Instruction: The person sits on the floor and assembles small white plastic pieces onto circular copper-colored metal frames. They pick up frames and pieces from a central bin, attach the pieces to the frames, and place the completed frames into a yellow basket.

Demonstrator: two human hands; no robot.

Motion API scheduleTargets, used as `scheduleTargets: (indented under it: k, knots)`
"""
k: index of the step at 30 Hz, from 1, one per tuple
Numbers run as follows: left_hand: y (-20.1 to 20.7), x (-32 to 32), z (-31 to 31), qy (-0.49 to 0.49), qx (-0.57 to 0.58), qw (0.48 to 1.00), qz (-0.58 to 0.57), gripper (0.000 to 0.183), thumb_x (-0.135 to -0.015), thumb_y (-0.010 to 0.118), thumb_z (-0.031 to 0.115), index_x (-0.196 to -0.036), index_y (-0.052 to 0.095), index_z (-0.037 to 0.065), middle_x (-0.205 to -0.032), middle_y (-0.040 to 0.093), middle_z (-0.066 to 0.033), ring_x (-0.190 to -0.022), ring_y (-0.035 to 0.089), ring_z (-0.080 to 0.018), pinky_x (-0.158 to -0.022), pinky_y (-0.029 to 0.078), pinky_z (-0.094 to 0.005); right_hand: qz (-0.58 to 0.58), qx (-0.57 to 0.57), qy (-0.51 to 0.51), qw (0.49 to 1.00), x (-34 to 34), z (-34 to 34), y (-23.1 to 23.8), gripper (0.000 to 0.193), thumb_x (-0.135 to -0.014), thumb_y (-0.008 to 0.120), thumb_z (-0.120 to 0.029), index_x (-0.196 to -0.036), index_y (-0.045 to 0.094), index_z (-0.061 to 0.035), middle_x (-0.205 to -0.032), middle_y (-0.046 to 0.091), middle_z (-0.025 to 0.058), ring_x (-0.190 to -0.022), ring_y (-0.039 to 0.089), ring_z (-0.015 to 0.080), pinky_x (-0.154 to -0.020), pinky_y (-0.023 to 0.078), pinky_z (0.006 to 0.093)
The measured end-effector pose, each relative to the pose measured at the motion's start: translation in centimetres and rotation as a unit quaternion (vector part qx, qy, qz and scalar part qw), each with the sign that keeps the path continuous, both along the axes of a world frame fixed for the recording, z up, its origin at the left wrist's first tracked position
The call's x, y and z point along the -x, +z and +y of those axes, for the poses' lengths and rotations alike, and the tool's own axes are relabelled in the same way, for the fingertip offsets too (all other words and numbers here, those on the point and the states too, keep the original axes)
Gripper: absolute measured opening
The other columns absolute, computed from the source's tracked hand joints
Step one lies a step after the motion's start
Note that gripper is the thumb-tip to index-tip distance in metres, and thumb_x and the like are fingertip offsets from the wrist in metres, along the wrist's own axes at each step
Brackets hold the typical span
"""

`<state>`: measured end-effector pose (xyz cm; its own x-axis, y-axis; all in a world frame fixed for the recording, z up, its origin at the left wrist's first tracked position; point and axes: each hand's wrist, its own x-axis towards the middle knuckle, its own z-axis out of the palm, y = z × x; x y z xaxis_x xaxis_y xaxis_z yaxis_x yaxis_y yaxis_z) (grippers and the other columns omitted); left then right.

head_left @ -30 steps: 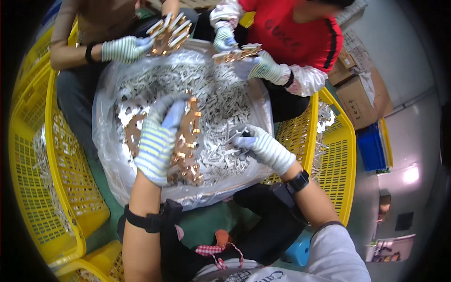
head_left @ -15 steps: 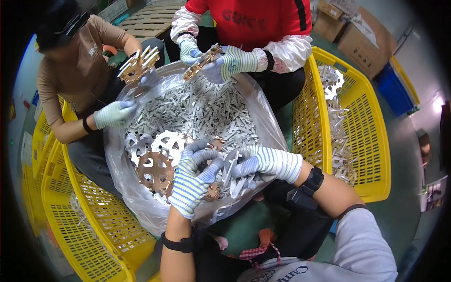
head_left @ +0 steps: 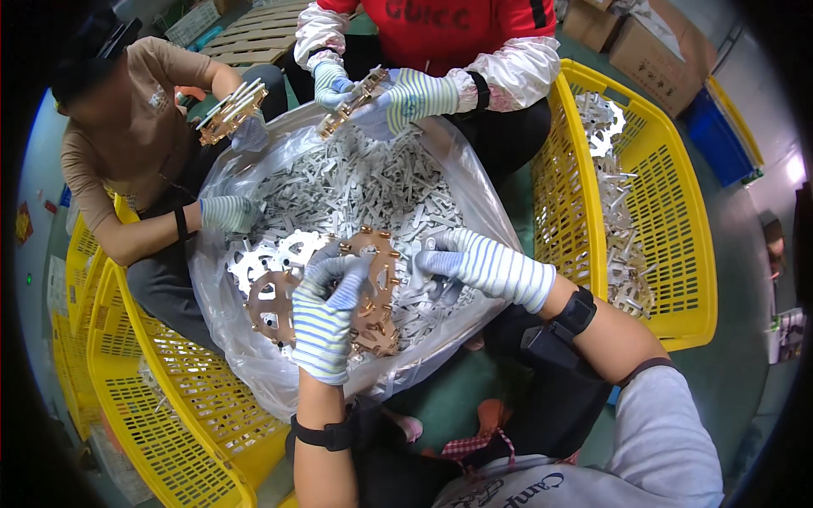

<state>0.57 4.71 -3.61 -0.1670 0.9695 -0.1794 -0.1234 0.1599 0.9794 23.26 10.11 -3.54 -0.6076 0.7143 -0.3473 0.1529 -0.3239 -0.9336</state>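
My left hand (head_left: 324, 322), in a striped glove, grips a copper-coloured wheel-shaped plate (head_left: 385, 292) with short brass pegs round its rim, held tilted above the bag. My right hand (head_left: 495, 267), gloved alike, is just right of the plate, fingers pinched on small grey metal strips (head_left: 417, 269); how many is unclear. Below and beyond lies a heap of such strips (head_left: 356, 182) in a clear plastic bag liner (head_left: 478, 199). Left of my left hand rest another copper-coloured plate (head_left: 269, 296) and silver cut-out plates (head_left: 254, 258).
Across the bag a person in red (head_left: 466, 38) holds a pegged plate (head_left: 354, 102). At left another person (head_left: 135, 118) holds a plate with upright strips (head_left: 233, 112) and reaches into the heap. Yellow baskets (head_left: 673, 245) stand on both sides; cardboard boxes (head_left: 652, 59) lie behind.
My left hand has turned and lifted the pegged plate, so more of its face shows. My right hand has drawn slightly right. The left co-worker's lower hand has moved down to the heap.
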Motion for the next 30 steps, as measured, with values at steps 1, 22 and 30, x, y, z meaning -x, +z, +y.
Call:
scheduleTargets:
  k: [1,22,30]
  knots:
    - [-0.3,0.4,0.0,-0.006,-0.021,0.999,0.024,0.016,-0.087,0.071,0.015,-0.097,0.071,0.003,-0.089,0.067,0.001,-0.078,0.058,-0.0074,-0.072,0.047,-0.0223,-0.057,-0.049,0.017,0.997,-0.2,0.1,0.0,0.029,-0.096,0.058,-0.029,-0.109,0.06,-0.0036,-0.09,0.066,0.0077,-0.077,0.066,0.0181,-0.066,0.056,0.0306]
    - [0.1,-2.5,-1.2,-0.004,-0.044,0.994,-0.102,0.048,-0.095,0.053,0.007,-0.14,0.037,-0.004,-0.101,0.063,-0.0103,-0.075,0.057,-0.011,-0.075,0.05,-0.0256,0.004,-0.35,-0.114,0.93,0.9,-2.1,2.0,0.031,-0.089,0.067,-0.03,-0.1,0.065,-0.0014,-0.087,0.06,0.0113,-0.084,0.058,0.0239,-0.077,0.046,0.0343]
    - [1.5,-1.8,-2.0,-0.095,-0.066,0.993,0.033,0.04,-0.092,0.048,0.011,-0.13,0.054,-0.001,-0.099,0.061,-0.0067,-0.081,0.058,-0.0104,-0.078,0.049,-0.0258,-0.128,-0.619,-0.025,0.774,0.2,-1.2,3.3,0.02,-0.083,0.069,-0.026,-0.099,0.07,-0.0138,-0.124,0.054,0.0155,-0.119,0.048,0.0364,-0.102,0.035,0.0481]
